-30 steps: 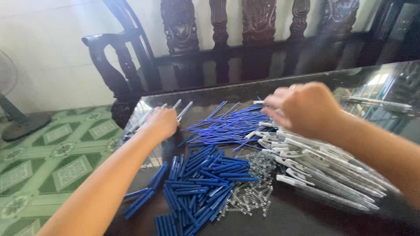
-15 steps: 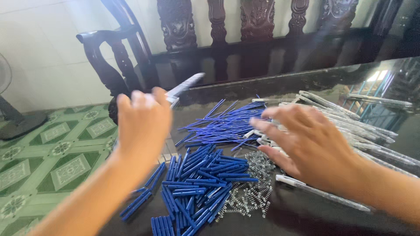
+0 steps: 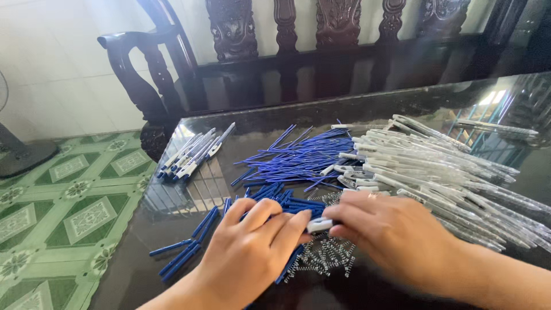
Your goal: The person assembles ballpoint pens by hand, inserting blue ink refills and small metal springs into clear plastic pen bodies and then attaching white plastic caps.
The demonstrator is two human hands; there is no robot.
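both hands meet low over the middle of the dark glossy surface (image 3: 402,103): the left hand (image 3: 252,250) has its fingers curled together, fingertips touching a small white pen piece (image 3: 319,225), and the right hand (image 3: 390,229) closes on that same piece from the other side, so the two are pinched together on it right above the scattered little metal springs (image 3: 324,255). judging by how things lie, the work looks barely started: only a small bundle of finished-looking pens (image 3: 192,152), white bodies with blue ends, sits apart near the far left corner, maybe eight to ten of them, hard to count exactly. what's left is a lot. the short blue caps or barrels (image 3: 298,204) lie in a loose heap under and beside the left hand, several dozen at a guess, with a few strays (image 3: 183,250) toward the near left edge. the thin blue refills (image 3: 304,155) fan out behind, also dozens. the clear and white pen bodies (image 3: 436,166) pile up on the right, too overlapped to count. a carved dark wooden chair (image 3: 229,57) stands behind, green patterned floor tiles (image 3: 63,206) at the left.
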